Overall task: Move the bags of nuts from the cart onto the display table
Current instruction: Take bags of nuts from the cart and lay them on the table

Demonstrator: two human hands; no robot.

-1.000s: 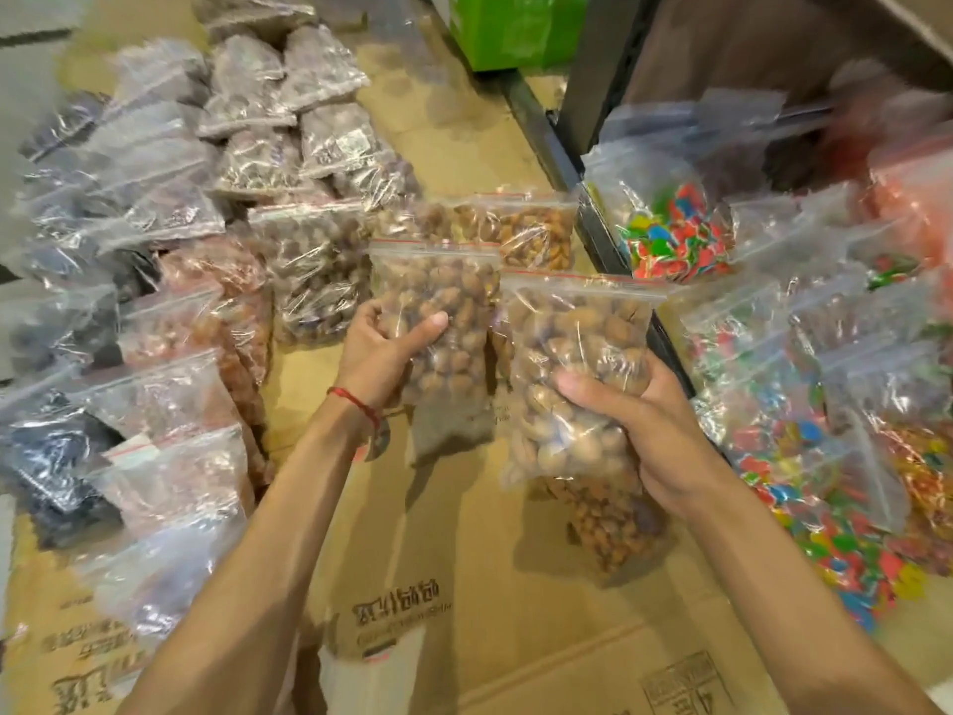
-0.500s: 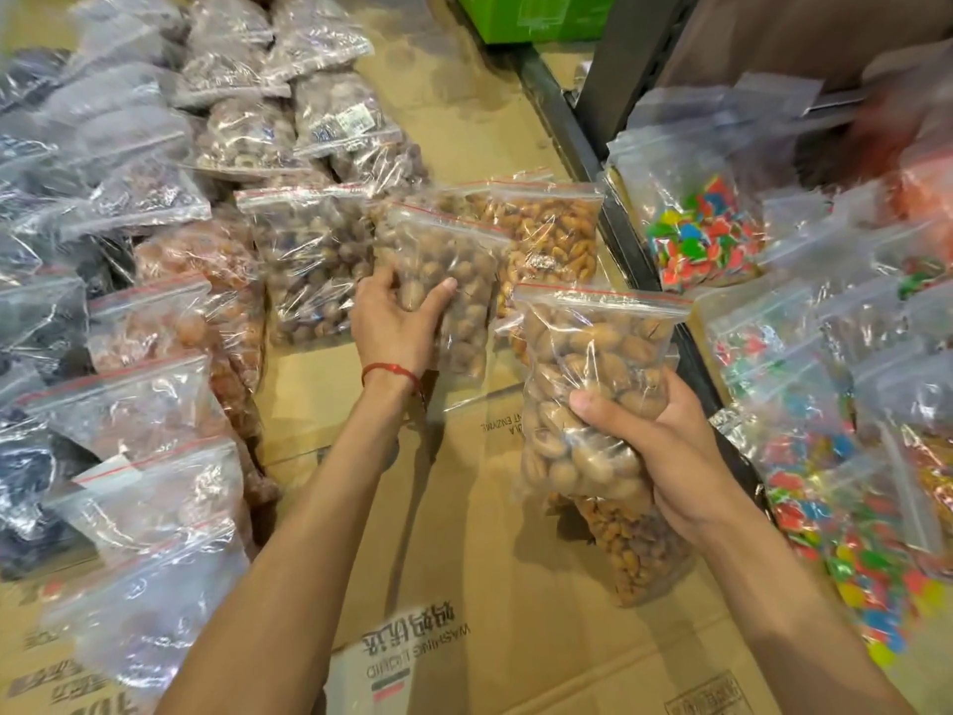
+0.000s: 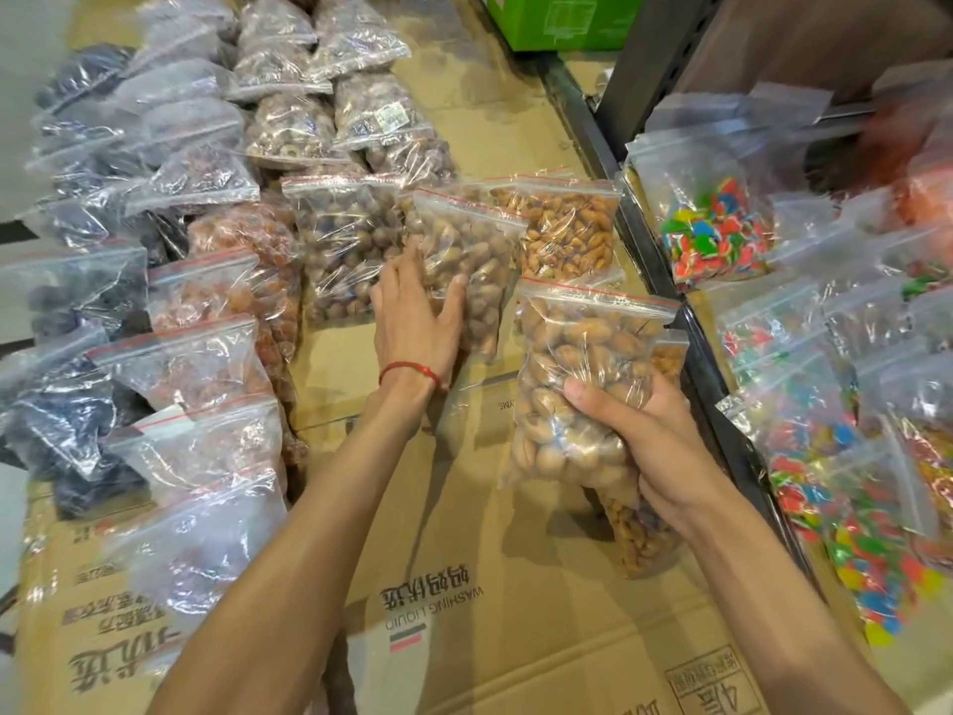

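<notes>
Two hands work apart: the left hand (image 3: 415, 322) pinches a crinkly clear zip bag of small brown nuts (image 3: 464, 250) leaning into the row on the cardboard-covered table (image 3: 515, 627), while the right hand (image 3: 644, 446) clutches a red-sealed bag of larger pale nuts (image 3: 577, 363) above the cardboard.

Flattened cardboard (image 3: 515, 637) printed with "WASHING LIQUID" and Chinese characters fills the foreground, its lettering upside down to the viewer. On the right, clear zip bags of multicoloured candy (image 3: 714, 240) lie heaped and overlapping, several of them blurred. A green box (image 3: 562, 18) sits at the top edge just beside a dark metal upright (image 3: 655, 59), and bags of blackish dried fruit (image 3: 67, 425) crowd the far left.
</notes>
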